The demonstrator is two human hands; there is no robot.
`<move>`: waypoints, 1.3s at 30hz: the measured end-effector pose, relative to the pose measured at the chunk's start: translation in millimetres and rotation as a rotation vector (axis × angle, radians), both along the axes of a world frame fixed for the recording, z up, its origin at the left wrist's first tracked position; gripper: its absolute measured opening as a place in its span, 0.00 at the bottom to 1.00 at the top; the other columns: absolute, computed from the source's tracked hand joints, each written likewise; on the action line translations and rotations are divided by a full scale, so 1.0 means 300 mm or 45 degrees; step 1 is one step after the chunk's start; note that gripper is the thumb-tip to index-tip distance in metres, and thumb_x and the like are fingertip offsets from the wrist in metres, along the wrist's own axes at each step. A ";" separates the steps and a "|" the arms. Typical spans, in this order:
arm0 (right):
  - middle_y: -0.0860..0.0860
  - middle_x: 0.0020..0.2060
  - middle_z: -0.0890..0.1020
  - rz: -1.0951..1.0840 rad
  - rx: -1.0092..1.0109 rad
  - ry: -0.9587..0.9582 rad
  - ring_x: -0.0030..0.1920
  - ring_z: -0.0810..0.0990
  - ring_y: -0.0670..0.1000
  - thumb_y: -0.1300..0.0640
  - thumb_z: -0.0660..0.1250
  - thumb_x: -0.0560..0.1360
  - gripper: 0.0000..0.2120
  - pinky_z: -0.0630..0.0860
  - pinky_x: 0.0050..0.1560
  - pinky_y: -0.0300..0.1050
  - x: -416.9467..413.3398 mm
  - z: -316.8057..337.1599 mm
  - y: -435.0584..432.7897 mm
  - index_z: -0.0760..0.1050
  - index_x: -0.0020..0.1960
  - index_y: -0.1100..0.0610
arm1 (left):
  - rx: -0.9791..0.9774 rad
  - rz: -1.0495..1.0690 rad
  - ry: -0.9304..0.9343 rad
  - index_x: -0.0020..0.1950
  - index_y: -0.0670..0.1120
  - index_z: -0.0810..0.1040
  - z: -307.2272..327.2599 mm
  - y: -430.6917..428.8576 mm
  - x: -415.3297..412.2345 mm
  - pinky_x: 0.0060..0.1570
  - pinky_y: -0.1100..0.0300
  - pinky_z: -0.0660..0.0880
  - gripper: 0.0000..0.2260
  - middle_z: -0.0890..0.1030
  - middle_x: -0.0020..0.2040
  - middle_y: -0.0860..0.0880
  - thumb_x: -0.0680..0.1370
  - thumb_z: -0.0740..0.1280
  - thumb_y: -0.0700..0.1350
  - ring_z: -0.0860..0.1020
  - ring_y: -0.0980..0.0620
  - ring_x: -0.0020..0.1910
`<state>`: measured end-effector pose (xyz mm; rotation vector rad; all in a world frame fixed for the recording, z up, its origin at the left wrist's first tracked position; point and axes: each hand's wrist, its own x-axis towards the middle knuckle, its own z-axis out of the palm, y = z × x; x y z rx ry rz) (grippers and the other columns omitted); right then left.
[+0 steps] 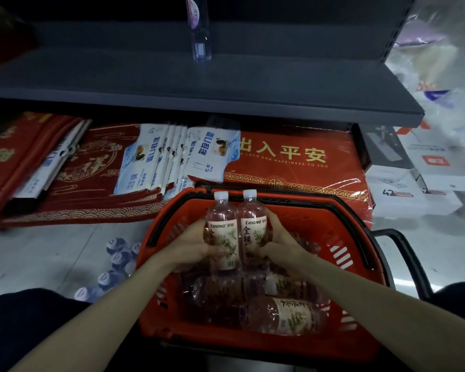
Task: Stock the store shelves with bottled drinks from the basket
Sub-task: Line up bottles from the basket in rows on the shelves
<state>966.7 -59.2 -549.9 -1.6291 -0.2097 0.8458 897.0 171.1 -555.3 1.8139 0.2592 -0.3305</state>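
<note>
An orange basket (341, 218) stands on the floor in front of me and holds several clear bottled drinks lying on their sides (285, 315). Above it I hold two upright bottles side by side, both with white caps and plant-print labels. My left hand (191, 245) grips the left bottle (222, 232). My right hand (282, 242) grips the right bottle (253, 226). The two bottles touch each other. A dark grey shelf (226, 84) runs across above, with one tall clear bottle (199, 30) standing on it.
Red doormats (301, 157) and white packets (156, 159) lie under the shelf behind the basket. A pack of blue-capped water bottles (113, 264) sits on the floor to the left. White boxes (403, 191) are stacked at right. The basket's black handle (408, 253) sticks out rightward.
</note>
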 end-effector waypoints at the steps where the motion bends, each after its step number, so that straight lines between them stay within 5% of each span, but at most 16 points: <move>1: 0.57 0.55 0.84 -0.003 0.019 -0.014 0.51 0.87 0.51 0.74 0.74 0.72 0.52 0.85 0.49 0.52 0.001 0.013 -0.001 0.53 0.81 0.39 | -0.012 0.009 -0.022 0.72 0.48 0.72 0.013 0.009 0.004 0.55 0.52 0.83 0.35 0.86 0.54 0.48 0.69 0.81 0.35 0.85 0.53 0.56; 5: 0.48 0.49 0.88 -0.056 0.050 -0.095 0.51 0.87 0.44 0.71 0.76 0.72 0.49 0.83 0.46 0.40 0.023 0.094 0.000 0.58 0.78 0.35 | -0.016 0.083 -0.172 0.71 0.56 0.73 0.106 0.016 0.018 0.60 0.43 0.81 0.38 0.86 0.58 0.50 0.65 0.85 0.48 0.84 0.48 0.59; 9: 0.53 0.58 0.86 -0.108 0.130 -0.164 0.58 0.86 0.50 0.69 0.76 0.73 0.48 0.84 0.56 0.52 0.044 0.243 0.002 0.59 0.79 0.34 | -0.083 0.217 -0.326 0.72 0.53 0.74 0.245 -0.013 0.008 0.66 0.47 0.77 0.39 0.86 0.60 0.53 0.64 0.85 0.50 0.82 0.53 0.62; 14: 0.53 0.59 0.86 -0.070 0.232 -0.352 0.60 0.85 0.53 0.67 0.75 0.75 0.45 0.82 0.62 0.57 0.036 0.428 0.001 0.59 0.80 0.37 | -0.123 0.292 -0.499 0.71 0.52 0.75 0.424 -0.033 -0.018 0.60 0.49 0.81 0.32 0.86 0.59 0.53 0.69 0.81 0.46 0.84 0.53 0.59; 18: 0.53 0.57 0.87 -0.109 0.306 -0.454 0.58 0.86 0.53 0.69 0.76 0.74 0.43 0.84 0.54 0.52 0.022 0.596 0.015 0.64 0.78 0.37 | -0.171 0.306 -0.635 0.68 0.53 0.76 0.588 -0.025 -0.026 0.51 0.55 0.83 0.28 0.86 0.58 0.52 0.70 0.80 0.44 0.85 0.51 0.56; 23: 0.53 0.57 0.87 -0.130 0.350 -0.684 0.58 0.86 0.53 0.64 0.79 0.71 0.41 0.84 0.57 0.53 0.023 0.886 0.029 0.66 0.77 0.41 | -0.226 0.255 -0.823 0.69 0.47 0.77 0.853 0.005 -0.004 0.55 0.52 0.82 0.27 0.86 0.59 0.45 0.72 0.80 0.43 0.85 0.44 0.59; 29: 0.56 0.53 0.88 -0.217 0.447 -0.880 0.55 0.87 0.56 0.58 0.83 0.65 0.41 0.84 0.56 0.55 0.060 1.254 0.071 0.70 0.74 0.51 | -0.174 0.274 -1.131 0.69 0.48 0.76 1.211 0.036 0.055 0.57 0.52 0.81 0.26 0.86 0.60 0.48 0.73 0.77 0.38 0.84 0.48 0.60; 34: 0.55 0.52 0.88 -0.244 0.530 -0.987 0.52 0.88 0.55 0.63 0.81 0.68 0.36 0.84 0.50 0.45 0.098 1.494 0.102 0.71 0.72 0.52 | -0.084 0.215 -1.302 0.68 0.50 0.77 1.477 0.073 0.103 0.58 0.56 0.81 0.26 0.86 0.59 0.51 0.71 0.78 0.40 0.84 0.53 0.60; 39: 0.51 0.52 0.88 -0.329 0.533 -1.111 0.53 0.88 0.52 0.60 0.83 0.68 0.35 0.83 0.58 0.55 0.165 1.667 0.138 0.71 0.70 0.51 | -0.064 0.206 -1.413 0.66 0.46 0.78 1.656 0.095 0.206 0.55 0.62 0.81 0.23 0.87 0.58 0.51 0.73 0.77 0.36 0.84 0.54 0.58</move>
